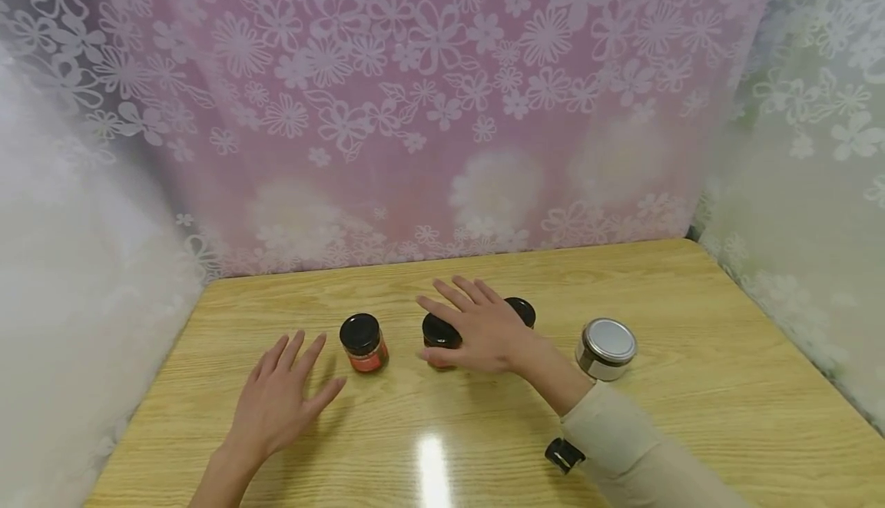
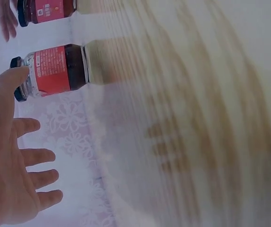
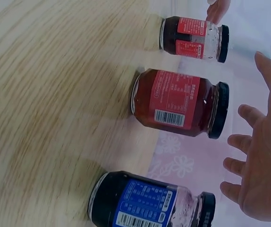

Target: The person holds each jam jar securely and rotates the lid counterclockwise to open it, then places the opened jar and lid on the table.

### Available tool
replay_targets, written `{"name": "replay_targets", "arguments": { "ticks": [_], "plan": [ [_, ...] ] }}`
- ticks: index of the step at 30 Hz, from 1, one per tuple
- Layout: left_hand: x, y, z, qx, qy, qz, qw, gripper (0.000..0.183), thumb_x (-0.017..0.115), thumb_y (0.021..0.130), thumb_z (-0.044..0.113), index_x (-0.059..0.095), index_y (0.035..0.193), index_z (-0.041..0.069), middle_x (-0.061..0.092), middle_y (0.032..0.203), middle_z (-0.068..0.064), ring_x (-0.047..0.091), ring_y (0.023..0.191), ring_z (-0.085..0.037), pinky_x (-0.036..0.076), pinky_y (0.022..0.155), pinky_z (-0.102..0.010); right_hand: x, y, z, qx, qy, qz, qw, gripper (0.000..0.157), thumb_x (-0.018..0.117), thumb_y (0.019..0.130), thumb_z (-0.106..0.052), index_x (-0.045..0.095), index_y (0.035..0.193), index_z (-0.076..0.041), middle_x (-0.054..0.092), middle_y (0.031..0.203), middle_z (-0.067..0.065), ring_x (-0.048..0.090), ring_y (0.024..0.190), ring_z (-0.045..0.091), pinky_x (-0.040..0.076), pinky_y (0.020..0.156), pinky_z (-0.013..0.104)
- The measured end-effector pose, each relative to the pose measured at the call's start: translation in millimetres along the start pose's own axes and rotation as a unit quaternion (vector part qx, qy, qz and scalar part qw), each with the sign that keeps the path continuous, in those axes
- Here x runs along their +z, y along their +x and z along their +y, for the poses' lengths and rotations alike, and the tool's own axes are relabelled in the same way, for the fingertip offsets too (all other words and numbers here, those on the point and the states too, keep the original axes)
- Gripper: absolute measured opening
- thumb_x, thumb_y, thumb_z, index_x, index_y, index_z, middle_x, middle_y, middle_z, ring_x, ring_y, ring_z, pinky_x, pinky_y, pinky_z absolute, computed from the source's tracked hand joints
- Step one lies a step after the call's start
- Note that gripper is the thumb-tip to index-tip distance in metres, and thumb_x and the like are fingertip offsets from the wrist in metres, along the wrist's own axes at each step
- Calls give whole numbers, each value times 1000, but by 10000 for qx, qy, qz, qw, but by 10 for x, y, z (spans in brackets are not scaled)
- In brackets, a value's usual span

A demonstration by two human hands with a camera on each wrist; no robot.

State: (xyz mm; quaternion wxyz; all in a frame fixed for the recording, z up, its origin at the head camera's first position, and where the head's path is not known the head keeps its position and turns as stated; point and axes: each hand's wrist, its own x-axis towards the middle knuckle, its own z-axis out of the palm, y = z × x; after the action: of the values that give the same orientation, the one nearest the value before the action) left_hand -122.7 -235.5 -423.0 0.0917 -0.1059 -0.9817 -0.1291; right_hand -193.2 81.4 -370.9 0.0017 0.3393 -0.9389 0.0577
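My left hand (image 1: pixel 276 396) hovers, fingers spread, just left of a black-lidded jar with a red label (image 1: pixel 366 348). In the left wrist view its thumb overlaps that jar's lid (image 2: pixel 18 90). My right hand (image 1: pixel 484 331) is stretched out over a second red-label jar (image 1: pixel 437 330), partly covering it in the head view. Beyond its knuckles shows the black lid of a third jar (image 1: pixel 523 311). The right wrist view shows this jar's blue label (image 3: pixel 145 203), with the fingers spread apart from the lids. Neither hand grips anything.
A squat jar with a silver lid (image 1: pixel 607 346) stands right of the right forearm. A small black object (image 1: pixel 563 456) shows beside the right cuff. The wooden table (image 1: pixel 346 446) ends at a pink floral curtain (image 1: pixel 387 147), with pale floral cloth on both sides.
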Motion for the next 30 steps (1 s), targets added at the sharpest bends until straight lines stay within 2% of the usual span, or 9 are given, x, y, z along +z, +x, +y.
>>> {"name": "replay_targets", "arguments": {
  "ticks": [5,10,14,19,23,30],
  "plan": [
    [-3,44,42,-286,-481,-184,9983,79,47,88,68,40,146,14,35,147,-21,29,133,-45,30,95,-68,11,39,-37,-49,-118,27,9999,81,23,84,-81,18,153,-37,12,158,-2,8,144,24,8,114,48],
    [-2,93,93,-415,-842,-300,9951,82,52,87,66,37,148,14,34,147,-21,32,131,-46,32,94,-67,18,69,-70,-107,-222,61,9997,81,24,85,-80,20,153,-36,15,158,0,10,144,25,10,113,50],
    [1,119,128,-582,-1254,-478,9892,85,55,86,65,34,149,12,33,148,-21,32,131,-46,34,93,-66,24,88,-106,-136,-247,27,9996,80,24,86,-79,20,153,-35,15,158,0,10,144,25,10,113,49],
    [20,140,144,-837,-1905,-648,9760,94,59,83,64,27,150,6,31,148,-22,30,133,-44,32,98,-63,42,111,-151,-198,-207,76,9996,79,26,87,-78,20,153,-35,15,158,1,9,144,25,8,114,47],
    [60,177,150,-926,-2513,-690,9610,98,64,82,60,22,151,4,28,150,-22,29,134,-43,31,101,-61,58,124,-173,-260,-227,196,9992,79,24,87,-78,20,153,-35,15,158,1,10,144,25,8,114,47],
    [152,233,159,-1071,-3399,-727,9315,97,72,81,49,21,150,3,25,151,-23,31,133,-43,35,101,-56,66,135,-210,-261,-125,176,9994,79,24,87,-78,18,153,-35,13,159,1,8,144,25,7,114,48]
  ]
}}
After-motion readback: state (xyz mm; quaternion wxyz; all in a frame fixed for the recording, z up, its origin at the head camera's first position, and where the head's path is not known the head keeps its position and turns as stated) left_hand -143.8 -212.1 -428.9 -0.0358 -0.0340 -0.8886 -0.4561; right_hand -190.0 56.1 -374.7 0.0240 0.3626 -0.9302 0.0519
